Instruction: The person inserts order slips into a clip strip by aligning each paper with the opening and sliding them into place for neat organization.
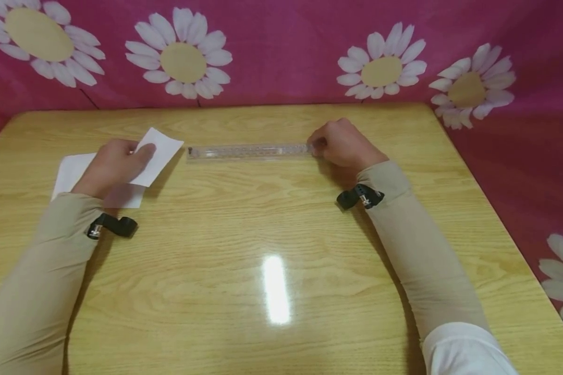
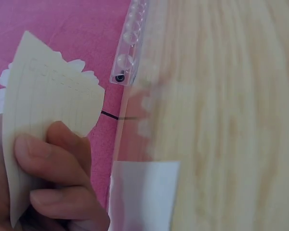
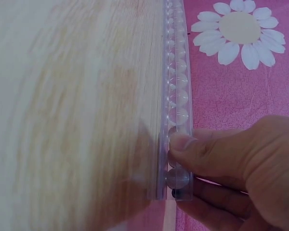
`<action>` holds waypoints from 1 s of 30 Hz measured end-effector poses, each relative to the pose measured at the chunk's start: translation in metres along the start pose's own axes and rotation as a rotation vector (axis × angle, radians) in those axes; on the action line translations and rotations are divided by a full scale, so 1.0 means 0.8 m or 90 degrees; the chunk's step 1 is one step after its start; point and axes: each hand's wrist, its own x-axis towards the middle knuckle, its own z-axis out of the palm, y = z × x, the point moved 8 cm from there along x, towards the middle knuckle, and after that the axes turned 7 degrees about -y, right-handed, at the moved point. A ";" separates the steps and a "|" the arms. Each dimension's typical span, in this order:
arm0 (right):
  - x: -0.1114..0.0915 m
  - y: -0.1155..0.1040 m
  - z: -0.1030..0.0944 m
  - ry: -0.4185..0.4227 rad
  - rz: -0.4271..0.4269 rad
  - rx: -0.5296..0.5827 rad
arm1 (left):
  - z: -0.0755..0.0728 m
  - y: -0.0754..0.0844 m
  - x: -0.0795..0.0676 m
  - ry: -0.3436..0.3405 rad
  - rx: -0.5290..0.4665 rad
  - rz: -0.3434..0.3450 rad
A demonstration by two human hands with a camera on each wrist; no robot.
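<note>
My left hand (image 1: 117, 162) pinches a small white paper sheet (image 1: 161, 153) between thumb and fingers, tilted up off the table. Faint printed lines show on the sheet's face (image 2: 48, 91) in the left wrist view. Under and beside that hand lies white paper (image 1: 72, 169), partly covered by the hand. With thumb and fingers, my right hand (image 1: 344, 143) pinches the right end of a long clear plastic tube (image 1: 248, 151). A row of clear round balls (image 3: 178, 115) fills the tube, and a small black piece (image 2: 120, 76) sits at its left end.
The wood-grain table (image 1: 225, 224) carries a bright light reflection. A pink cloth (image 1: 281, 57) with big white daisies hangs behind the table and along its right side. Black straps (image 1: 360, 197) sit on both sleeved wrists.
</note>
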 end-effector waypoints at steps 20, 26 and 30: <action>-0.001 0.001 0.001 0.002 0.000 -0.011 | 0.008 0.003 -0.002 -0.061 0.062 -0.004; 0.000 -0.002 -0.001 0.007 -0.009 -0.016 | 0.009 0.006 -0.003 -0.057 0.073 -0.001; 0.000 -0.001 -0.001 0.005 -0.005 -0.013 | 0.007 0.005 -0.004 -0.057 0.064 -0.006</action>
